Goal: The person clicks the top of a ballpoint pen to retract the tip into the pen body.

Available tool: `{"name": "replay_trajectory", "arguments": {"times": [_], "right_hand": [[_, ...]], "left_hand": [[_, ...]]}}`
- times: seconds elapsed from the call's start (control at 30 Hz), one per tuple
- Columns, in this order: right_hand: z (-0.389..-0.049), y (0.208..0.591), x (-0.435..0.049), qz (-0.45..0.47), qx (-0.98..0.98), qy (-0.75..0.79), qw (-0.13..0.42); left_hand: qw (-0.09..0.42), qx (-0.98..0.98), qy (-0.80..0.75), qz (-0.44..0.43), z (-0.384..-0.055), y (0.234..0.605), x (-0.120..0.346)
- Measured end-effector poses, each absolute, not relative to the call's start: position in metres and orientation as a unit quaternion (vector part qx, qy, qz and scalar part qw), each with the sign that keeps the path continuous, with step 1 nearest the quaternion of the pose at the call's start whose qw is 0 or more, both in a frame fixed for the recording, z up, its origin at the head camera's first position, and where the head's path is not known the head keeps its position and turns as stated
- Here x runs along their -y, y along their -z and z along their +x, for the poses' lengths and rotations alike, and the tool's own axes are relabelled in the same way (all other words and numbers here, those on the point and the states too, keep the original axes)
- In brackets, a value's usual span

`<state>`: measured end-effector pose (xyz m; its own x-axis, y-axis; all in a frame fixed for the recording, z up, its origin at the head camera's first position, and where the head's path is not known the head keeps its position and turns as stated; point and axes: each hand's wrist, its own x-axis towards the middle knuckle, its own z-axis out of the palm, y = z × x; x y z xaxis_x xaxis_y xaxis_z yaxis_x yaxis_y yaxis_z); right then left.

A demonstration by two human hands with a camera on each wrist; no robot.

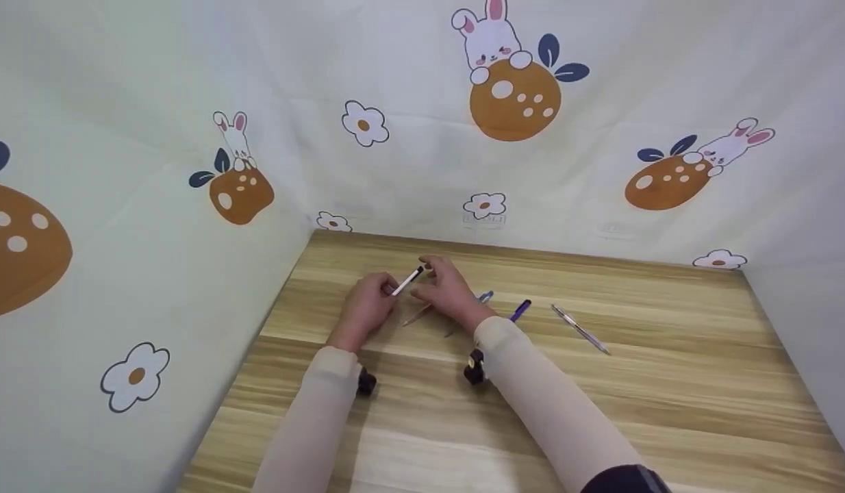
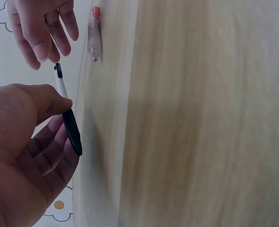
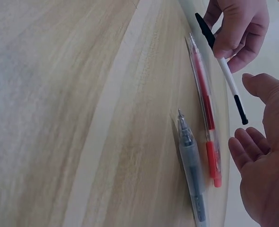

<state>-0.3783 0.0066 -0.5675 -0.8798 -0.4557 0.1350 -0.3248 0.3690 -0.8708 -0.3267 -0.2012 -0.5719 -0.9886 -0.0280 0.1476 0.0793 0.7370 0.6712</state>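
Head view: the left hand's [image 1: 368,307] grip pinches a white-and-black pen [image 1: 407,281], up off the worktop [image 1: 724,383], at the hand's two o'clock. Next, a red click pen [image 3: 205,94] lies at the right hand's [image 1: 451,291] eight o'clock. That hand's grip is loose and holds nothing; the white-and-black pen's end sits between thumb and fingers. Toward three o'clock lie a blue-topped pen [image 1: 487,296], a purple pen [image 1: 521,311] and a see-through pen [image 1: 580,329]. This looks like lining up a pass; the right fingers likely need to pinch.
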Motion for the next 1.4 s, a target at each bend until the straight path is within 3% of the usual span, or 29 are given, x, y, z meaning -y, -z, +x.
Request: {"name": "replay_trajectory", "arguments": {"times": [1.0,1.4], "right_hand": [[-0.377,0.568,-0.014,-0.229,-0.828,0.506,0.082],[-0.380,0.566,-0.021,-0.235,-0.835,0.492,0.069]], "left_hand": [[0.087,0.947,0.310,-0.014,-0.327,0.577,0.201],[0.061,0.943,0.327,0.011,-0.327,0.576,0.203]]}}
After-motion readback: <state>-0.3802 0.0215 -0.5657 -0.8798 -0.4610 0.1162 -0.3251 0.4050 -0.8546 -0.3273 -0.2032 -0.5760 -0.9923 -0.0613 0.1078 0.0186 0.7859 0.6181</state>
